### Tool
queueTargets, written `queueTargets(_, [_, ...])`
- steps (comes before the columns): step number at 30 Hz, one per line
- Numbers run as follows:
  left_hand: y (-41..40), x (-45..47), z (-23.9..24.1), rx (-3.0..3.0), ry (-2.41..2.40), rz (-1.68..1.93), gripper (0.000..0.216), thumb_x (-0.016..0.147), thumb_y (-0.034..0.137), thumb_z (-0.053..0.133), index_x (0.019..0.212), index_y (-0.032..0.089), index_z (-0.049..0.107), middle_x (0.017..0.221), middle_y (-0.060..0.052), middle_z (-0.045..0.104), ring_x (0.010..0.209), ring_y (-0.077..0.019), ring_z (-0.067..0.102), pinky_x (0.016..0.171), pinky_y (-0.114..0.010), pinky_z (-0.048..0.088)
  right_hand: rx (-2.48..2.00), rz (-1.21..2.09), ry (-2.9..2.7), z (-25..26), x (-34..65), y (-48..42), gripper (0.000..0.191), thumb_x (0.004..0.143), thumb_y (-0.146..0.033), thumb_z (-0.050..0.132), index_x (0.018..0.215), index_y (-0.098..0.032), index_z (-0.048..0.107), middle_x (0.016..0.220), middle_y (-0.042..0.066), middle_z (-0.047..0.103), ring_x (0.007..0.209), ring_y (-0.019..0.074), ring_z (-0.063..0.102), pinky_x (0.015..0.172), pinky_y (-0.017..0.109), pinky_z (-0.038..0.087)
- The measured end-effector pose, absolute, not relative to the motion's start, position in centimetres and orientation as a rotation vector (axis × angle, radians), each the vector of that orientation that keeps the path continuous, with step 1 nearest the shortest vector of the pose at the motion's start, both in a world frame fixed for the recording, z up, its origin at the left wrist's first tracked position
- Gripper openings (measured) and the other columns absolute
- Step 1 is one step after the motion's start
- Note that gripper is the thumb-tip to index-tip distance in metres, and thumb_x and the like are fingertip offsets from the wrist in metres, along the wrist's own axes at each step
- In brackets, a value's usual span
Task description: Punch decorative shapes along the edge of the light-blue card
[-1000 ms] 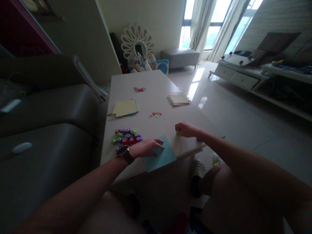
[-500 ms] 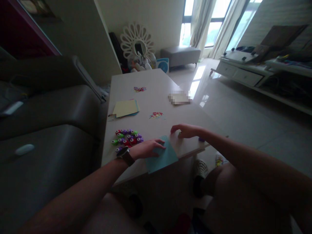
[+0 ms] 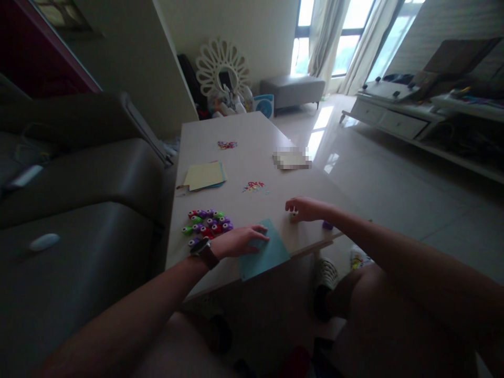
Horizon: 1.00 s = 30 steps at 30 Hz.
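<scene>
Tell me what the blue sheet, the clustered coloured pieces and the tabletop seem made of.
Blue sheet: probably matte paper or thin card, being thin, dull and straight-edged.
Coloured pieces: likely plastic, judging by rounded shapes and bright colours; gloss is unclear.
Tabletop: pale and smooth-looking; perhaps laminate or painted wood, I can't tell which.

Dark sofa (image 3: 98,170) along left side; white oval object (image 3: 44,242) on seat (image 3: 94,257), nature unclear from where I stand. White-petalled round mirror (image 3: 227,80) before far wall (image 3: 271,37); mixed goods (image 3: 238,105) at its foot, too blurred to itemise. Blue-and-white box (image 3: 263,106) beside them. Grey ottoman (image 3: 292,89) next along, near window (image 3: 302,55); pale curtains (image 3: 323,42) hanging there. Floor (image 3: 394,194) glossy, tiled, daylight reflected in patches. White cabinet (image 3: 384,118) at right: two drawers (image 3: 405,125) visible, white panel (image 3: 386,91) with dark knobs (image 3: 396,94) on top, brown board (image 3: 457,56) tilted beyond it.
</scene>
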<state>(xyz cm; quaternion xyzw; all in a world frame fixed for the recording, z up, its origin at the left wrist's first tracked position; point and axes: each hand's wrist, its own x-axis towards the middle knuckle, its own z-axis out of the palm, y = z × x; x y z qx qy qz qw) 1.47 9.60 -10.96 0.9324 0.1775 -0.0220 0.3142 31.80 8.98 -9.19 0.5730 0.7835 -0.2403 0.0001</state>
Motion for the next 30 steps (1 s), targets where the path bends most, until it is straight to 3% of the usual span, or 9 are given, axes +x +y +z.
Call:
queueTargets(3, [9.4,1.5,-11.2,2.502,0.472,-0.003,0.058,0.089,0.018,0.069,0.144,0.03,0.054,0.156,-0.009,0.044,0.136,-0.029,0.051,0.114,-0.046,0.043,1.772,-0.726,2.454,-9.1,31.8,8.8,0.035,0.074,-0.014,0.07,0.108,-0.015,0.068,0.091,0.007,0.071,0.076,0.0195,0.062,0.065,0.028,0.043])
queueTargets(6, [9.3,1.8,-10.9,2.538,0.488,0.124,0.065,0.09,0.017,0.067,0.15,0.029,0.045,0.156,-0.01,0.043,0.141,-0.0277,0.045,0.117,-0.047,0.039,1.835,-0.759,2.589,-9.1,31.4,8.7,0.033,0.073,-0.011,0.065,0.106,-0.017,0.065,0.091,0.006,0.068,0.078,0.0182,0.06,0.068,0.028,0.043])
queueTargets(13, [10.0,2.2,-7.8,2.444,0.619,0.618,0.048,0.094,0.016,0.064,0.14,0.021,0.052,0.129,-0.011,0.059,0.117,-0.0221,0.06,0.103,-0.041,0.05,1.761,-1.725,2.786,-8.6,27.6,7.4,0.032,0.077,-0.025,0.068,0.105,-0.02,0.054,0.082,-0.001,0.063,0.073,0.0148,0.058,0.069,0.03,0.049])
queueTargets(17, [10.1,2.1,-7.1,2.393,0.508,0.675,0.041,0.094,0.019,0.066,0.134,0.023,0.058,0.128,-0.009,0.06,0.109,-0.0185,0.063,0.095,-0.035,0.054,1.67,-2.003,2.847,-8.3,25.4,6.4,0.036,0.076,-0.029,0.074,0.102,-0.021,0.05,0.084,-0.002,0.064,0.073,0.0138,0.061,0.069,0.03,0.051])
queueTargets(21, [9.8,2.3,-6.9,2.336,0.447,0.74,0.019,0.091,0.022,0.071,0.11,0.018,0.069,0.117,-0.008,0.067,0.103,-0.0169,0.065,0.093,-0.033,0.054,1.728,-2.074,2.873,-8.2,24.5,6.2,0.044,0.071,-0.031,0.081,0.099,-0.023,0.049,0.084,-0.003,0.063,0.075,0.0136,0.063,0.07,0.03,0.054])
queueTargets(25, [10.2,1.7,-6.1,2.226,0.494,0.7,0.017,0.087,0.025,0.074,0.101,0.016,0.069,0.101,-0.005,0.072,0.092,-0.0153,0.068,0.086,-0.031,0.057,1.703,-2.107,2.807,-7.6,24.5,6.2,0.042,0.073,-0.034,0.081,0.1,-0.023,0.05,0.09,-0.001,0.064,0.076,0.0138,0.064,0.069,0.03,0.054])
queueTargets(27, [10.7,0.7,-5.5,2.227,0.559,0.624,0.021,0.084,0.026,0.076,0.101,0.017,0.069,0.096,-0.003,0.073,0.087,-0.0146,0.069,0.083,-0.029,0.057,1.67,-1.977,2.829,-7.3,24.9,6.1,0.037,0.077,-0.034,0.078,0.102,-0.022,0.052,0.093,0.002,0.065,0.079,0.0154,0.065,0.07,0.031,0.055])
queueTargets(30, [11.7,-1.3,-4.8,2.258,0.698,0.454,0.026,0.079,0.023,0.076,0.103,0.016,0.069,0.094,-0.003,0.073,0.081,-0.0143,0.067,0.074,-0.026,0.055,1.629,-1.478,2.936,-7.2,25.9,6.0,0.027,0.081,-0.028,0.073,0.103,-0.021,0.058,0.1,0.006,0.067,0.088,0.0185,0.065,0.077,0.033,0.055])
